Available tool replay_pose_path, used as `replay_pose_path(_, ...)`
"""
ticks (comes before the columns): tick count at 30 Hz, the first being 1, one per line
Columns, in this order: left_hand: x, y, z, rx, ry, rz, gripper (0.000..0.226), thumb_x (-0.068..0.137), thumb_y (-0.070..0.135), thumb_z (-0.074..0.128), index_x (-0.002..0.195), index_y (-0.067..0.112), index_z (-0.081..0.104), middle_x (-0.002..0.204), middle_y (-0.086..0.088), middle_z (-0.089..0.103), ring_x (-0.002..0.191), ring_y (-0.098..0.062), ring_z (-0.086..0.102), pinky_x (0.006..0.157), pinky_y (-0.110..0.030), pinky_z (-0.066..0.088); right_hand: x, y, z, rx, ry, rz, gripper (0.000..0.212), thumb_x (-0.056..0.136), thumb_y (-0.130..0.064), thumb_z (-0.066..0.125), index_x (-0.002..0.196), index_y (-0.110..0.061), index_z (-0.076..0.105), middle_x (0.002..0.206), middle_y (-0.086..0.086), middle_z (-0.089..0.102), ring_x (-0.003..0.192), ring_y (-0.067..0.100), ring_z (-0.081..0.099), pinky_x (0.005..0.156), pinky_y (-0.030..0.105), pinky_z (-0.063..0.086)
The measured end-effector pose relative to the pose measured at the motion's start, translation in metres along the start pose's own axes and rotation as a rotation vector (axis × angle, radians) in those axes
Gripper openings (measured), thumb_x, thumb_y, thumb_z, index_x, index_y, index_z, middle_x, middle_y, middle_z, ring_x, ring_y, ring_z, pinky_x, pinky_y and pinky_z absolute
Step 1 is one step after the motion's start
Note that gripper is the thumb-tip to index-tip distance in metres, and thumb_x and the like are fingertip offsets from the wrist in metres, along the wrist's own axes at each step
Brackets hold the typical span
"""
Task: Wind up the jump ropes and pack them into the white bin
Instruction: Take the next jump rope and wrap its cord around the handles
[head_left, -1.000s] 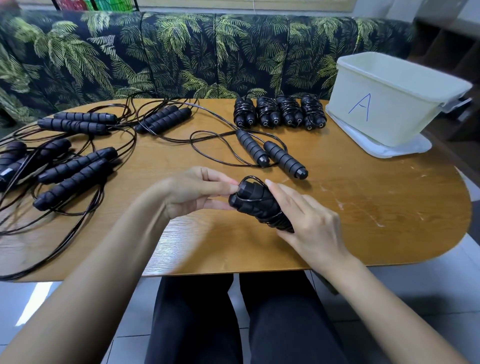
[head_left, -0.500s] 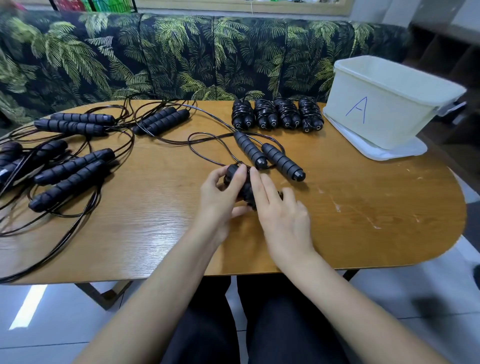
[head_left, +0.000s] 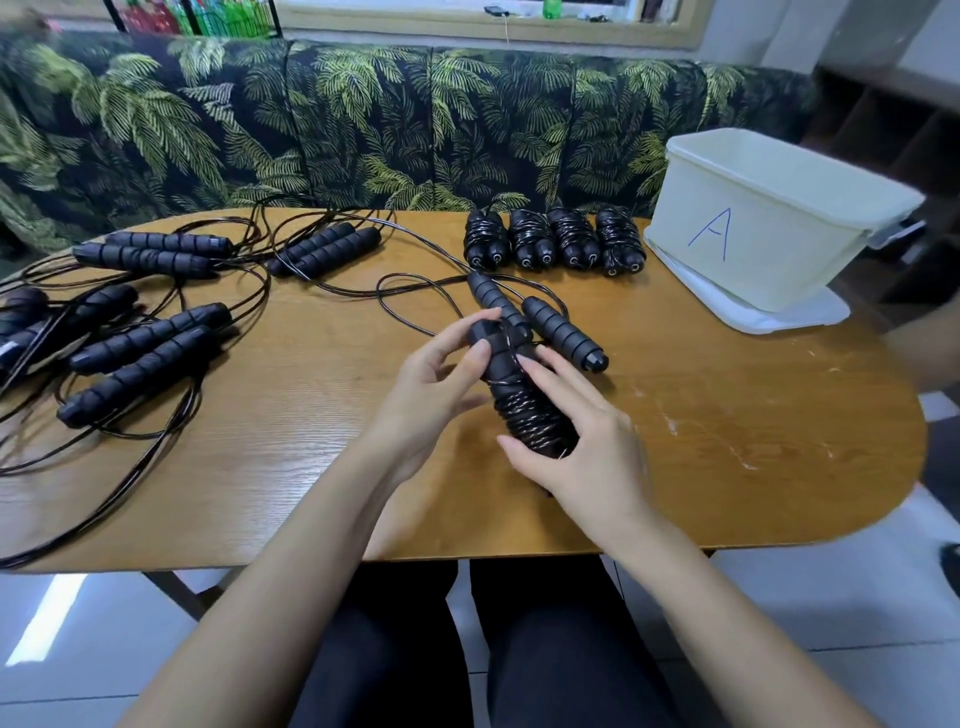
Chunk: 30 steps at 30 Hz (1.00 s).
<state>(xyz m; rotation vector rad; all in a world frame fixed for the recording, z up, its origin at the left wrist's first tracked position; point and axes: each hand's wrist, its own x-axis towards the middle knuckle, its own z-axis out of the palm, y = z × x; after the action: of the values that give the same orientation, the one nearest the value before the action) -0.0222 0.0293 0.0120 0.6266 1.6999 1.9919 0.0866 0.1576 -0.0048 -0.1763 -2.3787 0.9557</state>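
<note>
A wound black jump rope (head_left: 524, 400), its cord coiled round both handles, is held over the middle of the wooden table (head_left: 753, 426). My right hand (head_left: 582, 452) grips its near end from the right. My left hand (head_left: 436, 384) pinches its far end with thumb and fingertips. Just behind lies an unwound rope (head_left: 561, 332) with two foam handles and a loose cord. Several wound ropes (head_left: 553, 244) stand in a row at the table's far edge. The white bin (head_left: 769, 228), marked with a blue A, sits at the far right.
Several unwound ropes (head_left: 140, 343) lie tangled across the table's left half, their cords trailing over the front edge. The bin stands on its white lid (head_left: 789, 317). A palm-print sofa (head_left: 363, 130) runs behind the table. My legs are under the front edge.
The wound rope has turned: its coils now show between my hands, where half a second ago both hands covered it. My left hand has shifted to its far end, my right to the near end.
</note>
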Motion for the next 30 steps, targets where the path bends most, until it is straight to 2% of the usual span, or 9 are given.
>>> replay_pose_path(3,-0.003,0.003,0.005,0.1,0.01,-0.052,0.027,0.098,0.041,0.045,0.115,0.034,0.065,0.11,0.006,0.069,0.096,-0.005,0.062,0.087,-0.033,0.048,-0.003,0.003,0.003,-0.42,0.083,-0.168,0.067,0.073,-0.032,0.08,0.135,-0.037,0.055,0.147,-0.007,0.046,0.106,0.021,0.064,0.063,0.034,0.057)
replay_pose_path(6,-0.006,0.003,0.008,0.097,0.067,-0.021,0.028,0.091,0.042,0.06,0.103,0.02,0.071,0.102,-0.004,0.073,0.098,-0.019,0.065,0.094,-0.041,0.052,-0.006,0.003,0.009,-0.615,0.106,-0.278,0.065,0.073,-0.024,0.08,0.134,-0.031,0.056,0.146,0.002,0.048,0.102,0.029,0.063,0.051,0.034,0.055)
replay_pose_path(10,-0.011,0.0,0.01,0.039,0.224,0.021,0.037,0.092,0.018,0.062,0.126,0.012,0.051,0.093,-0.004,0.073,0.095,-0.017,0.068,0.086,-0.034,0.056,-0.008,0.001,0.011,-0.599,0.127,-0.283,0.065,0.073,-0.024,0.079,0.134,-0.031,0.057,0.146,0.001,0.049,0.103,0.028,0.064,0.053,0.032,0.056)
replay_pose_path(12,-0.013,-0.001,0.011,0.008,0.244,0.027,0.03,0.093,0.014,0.06,0.122,0.007,0.054,0.088,-0.002,0.074,0.092,-0.015,0.068,0.084,-0.032,0.056,-0.01,0.001,0.013,-0.558,0.134,-0.272,0.066,0.072,-0.025,0.081,0.134,-0.03,0.057,0.145,0.0,0.05,0.104,0.027,0.064,0.055,0.031,0.056)
replay_pose_path(16,-0.013,-0.001,0.004,0.236,0.218,0.108,0.021,0.089,0.027,0.065,0.107,0.017,0.066,0.102,-0.02,0.065,0.093,-0.018,0.061,0.087,-0.032,0.048,-0.015,0.003,0.016,-0.586,0.145,-0.296,0.064,0.072,-0.021,0.081,0.132,-0.029,0.06,0.143,0.002,0.052,0.098,0.027,0.065,0.055,0.031,0.056)
replay_pose_path(18,-0.012,0.005,-0.001,0.254,0.181,0.098,0.014,0.091,0.027,0.063,0.1,0.017,0.068,0.095,-0.017,0.067,0.087,-0.013,0.059,0.085,-0.031,0.047,-0.017,0.004,0.014,-0.614,0.15,-0.322,0.065,0.071,-0.019,0.08,0.132,-0.029,0.06,0.143,0.002,0.051,0.096,0.028,0.064,0.054,0.031,0.056)
replay_pose_path(24,-0.008,0.013,-0.005,0.006,0.192,-0.033,0.017,0.093,0.017,0.059,0.089,0.006,0.071,0.083,-0.005,0.07,0.081,-0.013,0.064,0.085,-0.03,0.054,-0.02,0.007,0.012,-0.659,0.199,-0.398,0.06,0.073,-0.014,0.075,0.13,-0.03,0.061,0.142,-0.001,0.053,0.097,0.029,0.064,0.053,0.032,0.056)
replay_pose_path(27,-0.007,0.013,-0.011,-0.153,0.103,-0.128,0.012,0.087,0.014,0.063,0.091,0.005,0.068,0.089,-0.006,0.071,0.085,-0.015,0.065,0.081,-0.029,0.054,-0.019,0.01,0.012,-0.671,0.234,-0.431,0.056,0.076,-0.013,0.072,0.128,-0.031,0.063,0.141,-0.002,0.054,0.097,0.028,0.065,0.055,0.031,0.056)
replay_pose_path(30,-0.008,0.013,-0.012,-0.399,0.025,-0.271,0.029,0.08,0.02,0.066,0.105,0.004,0.063,0.1,-0.009,0.068,0.095,-0.018,0.063,0.085,-0.029,0.056,-0.018,0.009,0.012,-0.672,0.245,-0.458,0.053,0.077,-0.014,0.071,0.127,-0.031,0.064,0.14,-0.002,0.054,0.096,0.029,0.065,0.058,0.03,0.055)
